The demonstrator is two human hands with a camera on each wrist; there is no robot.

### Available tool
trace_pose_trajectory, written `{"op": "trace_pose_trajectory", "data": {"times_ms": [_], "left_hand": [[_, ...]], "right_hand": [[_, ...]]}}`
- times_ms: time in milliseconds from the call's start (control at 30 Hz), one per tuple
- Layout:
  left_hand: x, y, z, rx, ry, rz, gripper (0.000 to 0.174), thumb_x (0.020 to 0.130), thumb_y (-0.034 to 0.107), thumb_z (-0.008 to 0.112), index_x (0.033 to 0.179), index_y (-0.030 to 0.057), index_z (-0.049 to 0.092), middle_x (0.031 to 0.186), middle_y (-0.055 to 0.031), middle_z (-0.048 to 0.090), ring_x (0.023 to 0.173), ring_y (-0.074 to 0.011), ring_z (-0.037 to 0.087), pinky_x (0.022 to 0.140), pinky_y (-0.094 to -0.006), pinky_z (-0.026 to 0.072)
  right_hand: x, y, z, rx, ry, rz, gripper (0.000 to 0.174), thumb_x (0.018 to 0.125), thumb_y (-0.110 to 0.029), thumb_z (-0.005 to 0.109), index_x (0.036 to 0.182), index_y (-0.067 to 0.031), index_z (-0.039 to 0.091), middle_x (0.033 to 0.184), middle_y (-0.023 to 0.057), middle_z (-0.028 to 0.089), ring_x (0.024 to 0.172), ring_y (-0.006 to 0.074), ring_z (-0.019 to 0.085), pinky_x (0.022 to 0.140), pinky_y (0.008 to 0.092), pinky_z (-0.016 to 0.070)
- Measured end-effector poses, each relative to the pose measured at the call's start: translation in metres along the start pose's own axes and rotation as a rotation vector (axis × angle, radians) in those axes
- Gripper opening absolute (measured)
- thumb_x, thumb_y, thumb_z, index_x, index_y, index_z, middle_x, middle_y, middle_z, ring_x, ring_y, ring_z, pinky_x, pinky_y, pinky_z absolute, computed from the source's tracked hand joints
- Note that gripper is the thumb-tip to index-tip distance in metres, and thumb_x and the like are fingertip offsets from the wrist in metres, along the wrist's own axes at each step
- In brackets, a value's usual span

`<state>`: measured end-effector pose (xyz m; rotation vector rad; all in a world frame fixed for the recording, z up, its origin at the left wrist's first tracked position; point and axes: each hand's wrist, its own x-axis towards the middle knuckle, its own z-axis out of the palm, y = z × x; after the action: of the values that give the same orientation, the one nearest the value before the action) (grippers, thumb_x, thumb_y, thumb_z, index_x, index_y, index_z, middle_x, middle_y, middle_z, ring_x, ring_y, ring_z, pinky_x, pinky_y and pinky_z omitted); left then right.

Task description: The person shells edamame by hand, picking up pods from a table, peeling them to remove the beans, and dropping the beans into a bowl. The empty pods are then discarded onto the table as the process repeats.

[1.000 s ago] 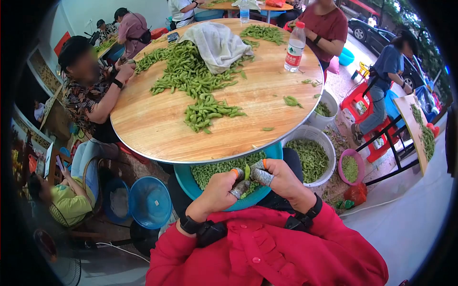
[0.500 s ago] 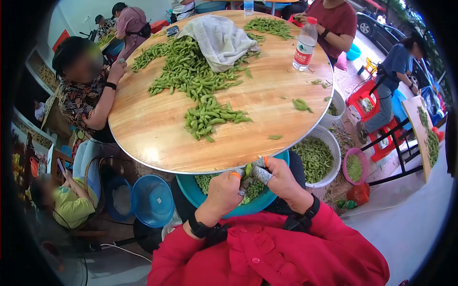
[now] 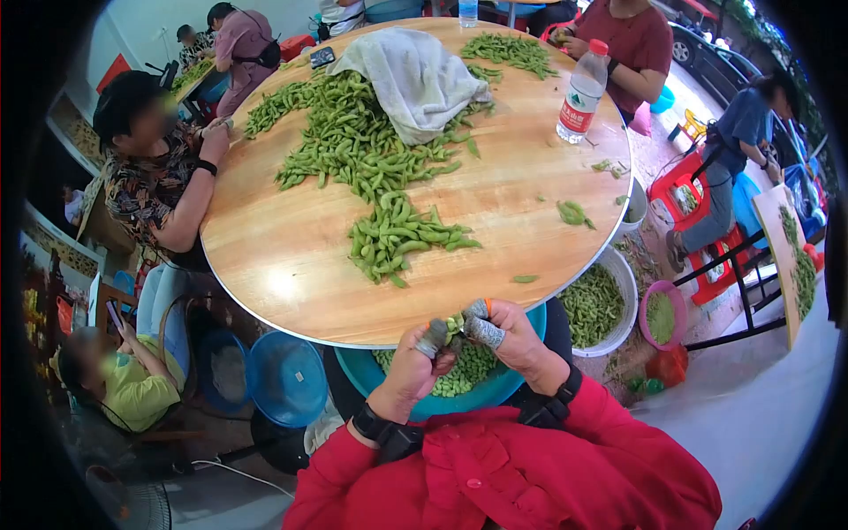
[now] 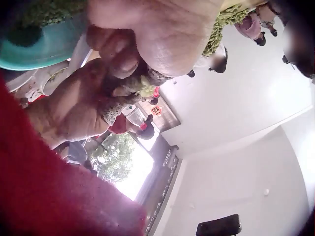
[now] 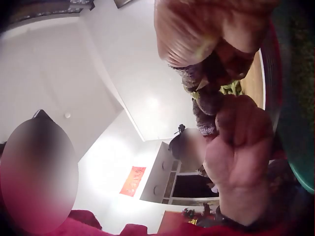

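Head view, low centre: the left hand [image 3: 411, 369] and right hand [image 3: 523, 340] meet with curled fingers, pinching a green pod [image 3: 455, 324] between grey-wrapped fingertips [image 3: 484, 330]. Both are raised over the teal basin [image 3: 353, 378], which holds loose beans [image 3: 470, 373]. As I judge it, an uneven squeeze could let the pod slip from those thick wraps, or spring a bean past the basin's rim; the edge of the table [image 3: 283, 287], covering the basin's far side, could catch a knuckle. Toward the upper middle lies a pod heap [image 3: 344, 141], partly under a pale towel [image 3: 402, 75], with a water bottle [image 3: 583, 97] at upper right. Right of centre, a white tub [image 3: 632, 300] and a pink basin [image 3: 641, 320] crowd the floor; a blue basin [image 3: 287, 375] stands at lower left. Left wrist view: the left hand fills the top, blocking much of the grip, with the teal basin at upper left. Right wrist view: the fingertips meet right of centre, right hand above, left below; shadow makes the pod's exact hold hard to tell.
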<state>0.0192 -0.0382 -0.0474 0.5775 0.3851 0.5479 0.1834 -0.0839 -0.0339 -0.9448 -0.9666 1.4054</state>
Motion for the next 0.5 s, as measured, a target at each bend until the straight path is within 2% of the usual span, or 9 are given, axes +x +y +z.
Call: {"op": "trace_pose_trajectory", "data": {"times_ms": [100, 133, 233, 333, 433, 500], "left_hand": [[0.001, 0.000, 0.007, 0.597, 0.157, 0.218, 0.008, 0.084, 0.015, 0.056, 0.084, 0.0072, 0.053, 0.066, 0.0037, 0.049, 0.056, -0.0052, 0.043, 0.050, -0.0196, 0.0345], [0.003, 0.003, 0.008, 0.807, 0.190, 0.210, 0.010, 0.080, 0.011, 0.060, 0.085, 0.0043, 0.053, 0.070, 0.0036, 0.051, 0.059, -0.0060, 0.046, 0.053, -0.0206, 0.0382], [0.004, 0.010, 0.015, 0.970, 0.154, 0.299, 0.012, 0.080, 0.011, 0.060, 0.085, 0.0013, 0.055, 0.070, 0.0040, 0.053, 0.059, -0.0062, 0.045, 0.053, -0.0212, 0.0390], [0.000, 0.017, 0.022, 1.381, 0.214, 0.322, 0.014, 0.079, 0.011, 0.061, 0.085, -0.0003, 0.056, 0.068, 0.0036, 0.055, 0.058, -0.0073, 0.046, 0.053, -0.0220, 0.0396], [0.001, 0.015, 0.015, 1.514, 0.207, 0.291, 0.014, 0.078, 0.011, 0.062, 0.085, -0.0002, 0.058, 0.066, 0.0030, 0.056, 0.057, -0.0082, 0.049, 0.053, -0.0220, 0.0400], [0.001, 0.018, 0.012, 1.153, 0.147, 0.221, 0.015, 0.079, 0.013, 0.062, 0.085, 0.0002, 0.058, 0.064, 0.0016, 0.056, 0.055, -0.0089, 0.049, 0.051, -0.0218, 0.0395]], "right_hand": [[0.005, -0.002, -0.005, -0.230, 0.016, 0.013, 0.011, 0.084, -0.011, 0.052, 0.082, -0.0012, 0.055, 0.073, -0.0038, 0.054, 0.069, 0.0044, 0.045, 0.061, 0.0213, 0.0392], [0.005, -0.005, -0.002, -0.283, 0.045, 0.010, 0.010, 0.083, -0.011, 0.053, 0.082, -0.0010, 0.055, 0.072, -0.0033, 0.054, 0.068, 0.0045, 0.045, 0.060, 0.0217, 0.0393], [0.007, -0.005, -0.004, -0.329, 0.095, 0.037, 0.009, 0.082, -0.009, 0.053, 0.082, -0.0007, 0.056, 0.070, -0.0022, 0.054, 0.067, 0.0049, 0.045, 0.059, 0.0223, 0.0395], [0.008, -0.005, -0.003, -0.398, 0.053, 0.042, 0.008, 0.082, -0.007, 0.053, 0.082, -0.0007, 0.057, 0.071, -0.0018, 0.054, 0.067, 0.0047, 0.045, 0.059, 0.0218, 0.0394], [0.007, -0.002, -0.006, -0.359, 0.029, 0.108, 0.008, 0.082, -0.007, 0.053, 0.083, -0.0008, 0.057, 0.073, -0.0020, 0.056, 0.068, 0.0044, 0.046, 0.060, 0.0211, 0.0398], [0.007, -0.001, -0.006, -0.267, 0.009, 0.121, 0.008, 0.082, -0.007, 0.053, 0.084, -0.0008, 0.057, 0.075, -0.0024, 0.056, 0.069, 0.0044, 0.047, 0.061, 0.0209, 0.0401]]}}
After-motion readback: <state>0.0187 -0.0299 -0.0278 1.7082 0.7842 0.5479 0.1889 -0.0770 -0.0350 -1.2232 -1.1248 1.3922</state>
